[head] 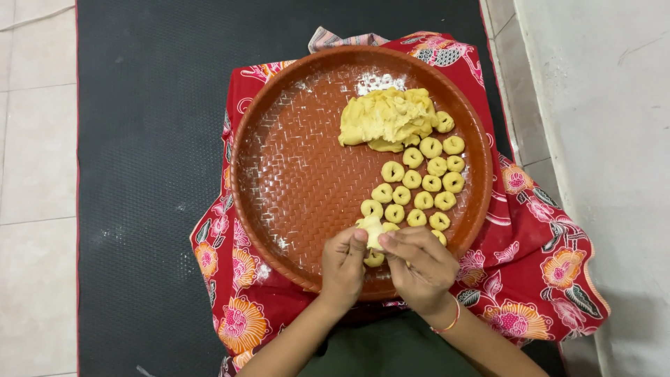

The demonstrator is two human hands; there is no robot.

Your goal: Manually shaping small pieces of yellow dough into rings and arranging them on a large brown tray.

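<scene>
We have both hands together over the near edge of the round brown woven tray (279,174). Our left hand (343,264) and right hand (419,264) meet at the fingertips, pinched on a small piece of pale dough (372,229) held between them, just above the tray. Directly under the hands lies one shaped dough ring (374,260), partly hidden by our fingers. Just beyond the hands, a cluster of finished dough rings (422,181) runs away from us and to the right in rough rows. Farther off, past the rings, sits the big lump of yellow dough (387,119), with a dusting of white flour (380,82) just behind it. The tray rests on a red flowered cloth (537,279), spread over a black mat (146,174) on the tiled floor (35,174). Our right wrist wears a thin bangle (452,322).
</scene>
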